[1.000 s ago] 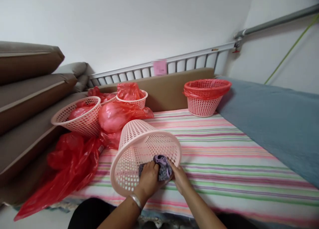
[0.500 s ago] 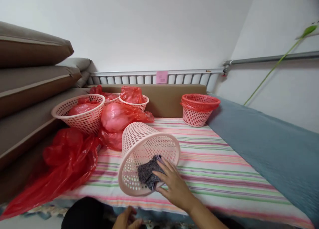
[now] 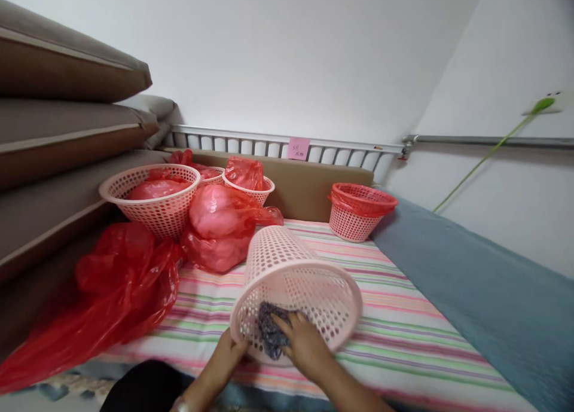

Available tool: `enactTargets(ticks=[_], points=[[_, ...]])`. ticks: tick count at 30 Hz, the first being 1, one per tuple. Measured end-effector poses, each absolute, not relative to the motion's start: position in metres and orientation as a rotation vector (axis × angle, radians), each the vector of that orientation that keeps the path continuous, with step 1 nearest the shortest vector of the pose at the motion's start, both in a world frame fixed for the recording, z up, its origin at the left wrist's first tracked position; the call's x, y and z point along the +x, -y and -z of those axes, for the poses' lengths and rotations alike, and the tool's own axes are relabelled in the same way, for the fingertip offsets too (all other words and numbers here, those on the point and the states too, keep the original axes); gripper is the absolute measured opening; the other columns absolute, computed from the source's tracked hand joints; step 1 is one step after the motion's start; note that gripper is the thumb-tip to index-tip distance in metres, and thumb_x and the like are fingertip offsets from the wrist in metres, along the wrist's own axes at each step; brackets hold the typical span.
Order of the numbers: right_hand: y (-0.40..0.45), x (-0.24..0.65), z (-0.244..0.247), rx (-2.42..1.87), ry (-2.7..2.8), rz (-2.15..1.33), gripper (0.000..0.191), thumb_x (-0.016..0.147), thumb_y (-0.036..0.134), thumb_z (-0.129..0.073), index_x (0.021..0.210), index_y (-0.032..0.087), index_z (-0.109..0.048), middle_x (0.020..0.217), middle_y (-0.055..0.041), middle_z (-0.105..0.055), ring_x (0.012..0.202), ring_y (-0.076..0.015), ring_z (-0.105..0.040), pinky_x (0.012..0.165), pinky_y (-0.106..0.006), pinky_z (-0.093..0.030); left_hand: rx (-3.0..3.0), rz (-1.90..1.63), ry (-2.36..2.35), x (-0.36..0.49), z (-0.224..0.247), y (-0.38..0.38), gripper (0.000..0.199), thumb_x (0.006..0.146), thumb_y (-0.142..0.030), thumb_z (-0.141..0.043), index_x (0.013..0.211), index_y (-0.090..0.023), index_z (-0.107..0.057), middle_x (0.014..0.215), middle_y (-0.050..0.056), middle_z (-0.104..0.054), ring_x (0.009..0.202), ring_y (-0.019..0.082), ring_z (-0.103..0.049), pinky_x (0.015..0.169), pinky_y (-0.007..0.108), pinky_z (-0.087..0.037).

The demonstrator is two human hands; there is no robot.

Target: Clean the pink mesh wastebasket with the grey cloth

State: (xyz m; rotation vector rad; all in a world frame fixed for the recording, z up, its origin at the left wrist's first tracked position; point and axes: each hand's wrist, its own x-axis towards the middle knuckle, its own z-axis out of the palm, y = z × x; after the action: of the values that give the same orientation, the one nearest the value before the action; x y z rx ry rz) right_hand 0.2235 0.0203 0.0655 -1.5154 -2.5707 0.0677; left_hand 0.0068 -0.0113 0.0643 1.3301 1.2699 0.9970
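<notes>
Tipped basket point(image 3: 278, 252) beside red bags point(image 3: 219, 214)

From my end of the feed I see a surface spread with a striped cloth point(image 3: 403, 346) in pink, green, purple and white. A pale pink basket point(image 3: 280, 253) lies on its side near the front edge. Bulging red bags point(image 3: 219, 226) sit just behind it to the left, and an upright basket point(image 3: 352, 223) with red plastic around its rim stands at the far right.
</notes>
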Motion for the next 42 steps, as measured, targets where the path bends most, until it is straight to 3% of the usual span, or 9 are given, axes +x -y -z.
enactTargets(ticks=[3,11,16,21,27,31,35,39,42], points=[[-0.001,0.217,-0.052,-1.670,2.456,-0.103,0.075,0.072,0.023,-0.061,0.140,0.038,-0.031,0.117,-0.0078,-0.055,0.107,-0.0285,-0.048,0.088,-0.037,-0.041,1.413,-0.932,-1.216,0.000,-0.074,-0.002,0.036,0.076,-0.043,-0.051,0.090,-0.012,-0.065,0.067,0.005,-0.071,0.058,0.021,-0.064,0.049,0.028,-0.051],[-0.022,0.199,-0.045,-1.884,2.282,-0.036,0.071,0.071,0.017,-0.058,0.136,0.038,-0.038,0.111,-0.0076,-0.056,0.103,-0.0274,-0.049,0.086,-0.035,-0.041,1.603,-0.970,-1.255,0.004,-0.070,-0.046,0.029,0.079,-0.027,-0.043,0.089,-0.010,-0.064,0.084,0.010,-0.072,0.081,0.024,-0.065,0.074,0.031,-0.050],[-0.074,0.202,-0.055,-2.056,2.201,0.102,0.065,0.074,0.018,-0.056,0.136,0.032,-0.041,0.107,-0.0098,-0.058,0.100,-0.0260,-0.051,0.086,-0.034,-0.039,1.642,-0.977,-1.166,0.001,-0.064,-0.067,0.029,0.080,-0.025,-0.041,0.089,-0.009,-0.063,0.079,0.009,-0.071,0.077,0.023,-0.064,0.070,0.030,-0.049],[-0.141,0.216,-0.071,-2.302,2.055,0.127,0.046,0.081,0.020,-0.048,0.127,0.022,-0.052,0.114,-0.0121,-0.059,0.104,-0.0251,-0.051,0.087,-0.033,-0.036,1.679,-1.014,-1.041,-0.003,-0.074,-0.078,0.022,0.076,-0.015,-0.043,0.089,-0.015,-0.060,0.091,0.004,-0.071,0.081,0.017,-0.064,0.077,0.026,-0.047],[-0.171,0.218,-0.071,-2.444,1.981,0.056,0.048,0.081,0.026,-0.049,0.129,0.025,-0.047,0.118,-0.0095,-0.057,0.106,-0.0234,-0.051,0.080,-0.031,-0.039,1.713,-1.021,-1.081,-0.011,-0.073,-0.089,0.019,0.076,-0.015,-0.041,0.085,-0.016,-0.058,0.090,0.006,-0.071,0.077,0.018,-0.063,0.073,0.028,-0.046],[-0.146,0.200,-0.070,-2.474,1.974,0.017,0.049,0.079,0.026,-0.049,0.129,0.025,-0.048,0.105,-0.0098,-0.060,0.094,-0.0228,-0.056,0.074,-0.029,-0.040,1.701,-1.031,-1.092,-0.013,-0.069,-0.092,0.026,0.077,-0.015,-0.041,0.095,-0.013,-0.059,0.088,0.007,-0.070,0.077,0.019,-0.063,0.073,0.028,-0.046],[-0.079,0.174,-0.065,-2.368,2.009,-0.044,0.055,0.078,0.025,-0.049,0.132,0.024,-0.044,0.104,-0.0090,-0.058,0.094,-0.0219,-0.056,0.077,-0.028,-0.040,1.678,-1.050,-1.119,-0.013,-0.064,-0.091,0.032,0.078,-0.018,-0.041,0.104,-0.011,-0.059,0.085,0.006,-0.069,0.077,0.019,-0.063,0.072,0.028,-0.046],[-0.009,0.161,-0.057,-2.136,2.124,-0.142,0.062,0.072,0.020,-0.053,0.132,0.028,-0.044,0.113,-0.0083,-0.054,0.103,-0.0231,-0.052,0.088,-0.029,-0.037,1.657,-1.060,-1.146,-0.014,-0.058,-0.090,0.030,0.080,-0.023,-0.041,0.099,-0.010,-0.061,0.080,0.007,-0.069,0.073,0.020,-0.063,0.069,0.028,-0.047],[0.007,0.163,-0.055,-2.093,2.159,-0.157,0.064,0.071,0.019,-0.054,0.132,0.033,-0.044,0.116,-0.0063,-0.052,0.103,-0.0227,-0.052,0.088,-0.030,-0.038,1.654,-1.061,-1.152,-0.014,-0.056,-0.090,0.028,0.080,-0.025,-0.042,0.093,-0.010,-0.062,0.082,0.008,-0.069,0.075,0.020,-0.063,0.070,0.028,-0.047]])
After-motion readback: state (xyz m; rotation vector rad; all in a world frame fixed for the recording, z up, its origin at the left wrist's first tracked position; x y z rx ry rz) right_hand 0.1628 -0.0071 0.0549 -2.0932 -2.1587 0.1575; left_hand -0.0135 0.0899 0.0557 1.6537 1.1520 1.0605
